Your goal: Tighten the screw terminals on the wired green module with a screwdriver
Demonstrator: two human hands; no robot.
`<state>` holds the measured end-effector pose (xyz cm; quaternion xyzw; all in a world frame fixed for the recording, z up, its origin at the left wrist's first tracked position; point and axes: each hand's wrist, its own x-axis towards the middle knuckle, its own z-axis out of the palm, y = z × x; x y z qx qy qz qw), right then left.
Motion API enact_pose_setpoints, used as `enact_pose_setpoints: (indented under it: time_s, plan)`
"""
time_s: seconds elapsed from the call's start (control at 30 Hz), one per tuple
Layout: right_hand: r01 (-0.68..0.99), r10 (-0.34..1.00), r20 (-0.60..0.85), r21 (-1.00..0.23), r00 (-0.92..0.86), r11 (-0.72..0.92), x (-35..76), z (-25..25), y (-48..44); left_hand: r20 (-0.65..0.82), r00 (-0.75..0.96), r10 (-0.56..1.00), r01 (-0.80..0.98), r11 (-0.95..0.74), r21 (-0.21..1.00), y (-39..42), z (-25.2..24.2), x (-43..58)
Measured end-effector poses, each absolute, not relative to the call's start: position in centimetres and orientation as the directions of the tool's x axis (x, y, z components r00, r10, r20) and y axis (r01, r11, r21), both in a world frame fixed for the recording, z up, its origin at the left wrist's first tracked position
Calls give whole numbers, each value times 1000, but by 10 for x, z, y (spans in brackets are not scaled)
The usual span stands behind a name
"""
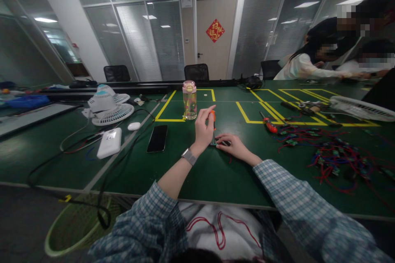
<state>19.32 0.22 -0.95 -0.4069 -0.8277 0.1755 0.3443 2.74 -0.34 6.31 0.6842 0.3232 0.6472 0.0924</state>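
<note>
Plastic-looking handle (212, 114) on the held screwdriver (214, 134), glossy phone (157, 138), smooth tabletop (225, 185), matt cloth sleeves (286, 187)

- I have a green worktable (228, 185) marked with yellow tape (169, 120); my landmark is the pink-lidded bottle (190, 100) upright on it.
- Left of the bottle, nearer the front edge: black smartphone (157, 138), small white oval case (133, 126), white power bank (109, 143).
- Farther left: white fan (112, 114).
- Just in front, slightly right: small green part (213, 145).
- Well right: red-handled screwdriver (270, 126), then tangled wired circuit boards (333, 158).
</note>
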Motion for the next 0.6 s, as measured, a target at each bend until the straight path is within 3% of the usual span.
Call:
enact_pose_setpoints:
  time_s: [0.6]
  plan:
    - [545,796,423,-580,-434,606,194,-11,4,838,-65,543,317,-785,533,-4,63,28]
